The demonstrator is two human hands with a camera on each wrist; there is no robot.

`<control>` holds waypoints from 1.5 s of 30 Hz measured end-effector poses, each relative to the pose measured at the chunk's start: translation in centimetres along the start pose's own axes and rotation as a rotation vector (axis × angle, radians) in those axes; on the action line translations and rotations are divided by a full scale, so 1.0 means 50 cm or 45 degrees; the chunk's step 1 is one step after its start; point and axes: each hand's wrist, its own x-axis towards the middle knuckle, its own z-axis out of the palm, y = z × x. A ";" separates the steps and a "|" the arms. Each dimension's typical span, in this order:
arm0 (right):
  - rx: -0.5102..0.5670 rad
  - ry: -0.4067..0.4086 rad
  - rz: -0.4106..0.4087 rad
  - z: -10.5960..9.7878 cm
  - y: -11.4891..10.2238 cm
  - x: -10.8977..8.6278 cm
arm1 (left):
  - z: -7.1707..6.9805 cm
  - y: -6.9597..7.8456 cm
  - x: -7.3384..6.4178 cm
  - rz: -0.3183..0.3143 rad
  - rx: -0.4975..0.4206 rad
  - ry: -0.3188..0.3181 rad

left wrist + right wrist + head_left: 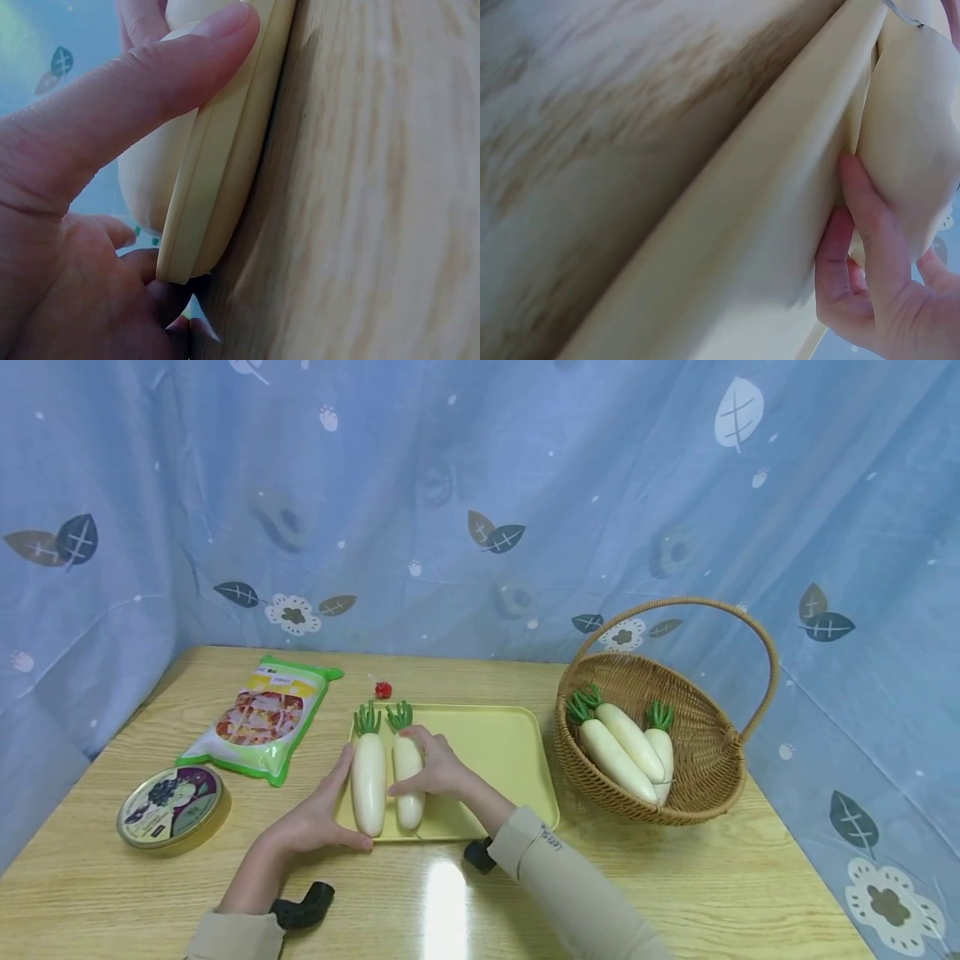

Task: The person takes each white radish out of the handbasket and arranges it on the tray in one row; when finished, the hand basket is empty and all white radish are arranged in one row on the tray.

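the right hand has its thumb and fingers closed around a white radish on the yellow tray. the left hand spreads wide around the near left corner of the tray and holds it there. next to the held radish lies another radish, green top pointing away too. i think the job is about half done: two radishes are on the tray, and the three radishes i can see in the basket look left to do. all this sits on a shiny wood table, with a food bag, a round tin and a little red thing. blue leafy cloth hangs behind.
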 end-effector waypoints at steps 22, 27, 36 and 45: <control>-0.266 -0.063 -0.037 0.021 -0.023 -0.010 | 0.000 0.001 -0.005 0.024 -0.033 0.006; -0.307 -0.073 -0.055 0.021 -0.028 -0.008 | -0.004 0.003 -0.006 0.024 -0.011 0.013; -0.363 -0.108 -0.069 0.018 -0.038 -0.021 | -0.003 0.005 -0.005 0.018 -0.013 0.015; -0.340 -0.103 -0.082 0.016 -0.030 -0.037 | 0.001 0.005 -0.002 0.046 -0.033 0.005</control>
